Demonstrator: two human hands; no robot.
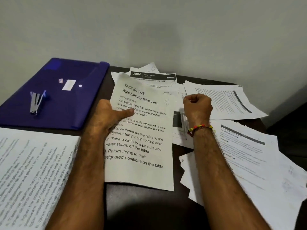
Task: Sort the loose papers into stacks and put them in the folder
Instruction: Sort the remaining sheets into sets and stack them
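- Your left hand [108, 117] grips the sheet [141, 138] headed "TASK ID: 1228, Wipe balcony table clean".
- Your right hand [197, 108] pinches a paper [178, 130] beneath.

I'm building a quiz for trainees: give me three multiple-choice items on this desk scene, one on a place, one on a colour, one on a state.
1. Where does the stapler lie?
A on the folder
B on the right-hand papers
C on the floor

2. What colour is the folder?
A red
B blue-purple
C green

3. What is the left hand doing?
A resting flat
B holding the sheet headed "Wipe balcony table clean"
C lifting the stapler

Key: 1 A, it rests on the folder's cover; 2 B, the cover is dark blue-purple; 3 B, the thumb presses on the sheet's printed face.
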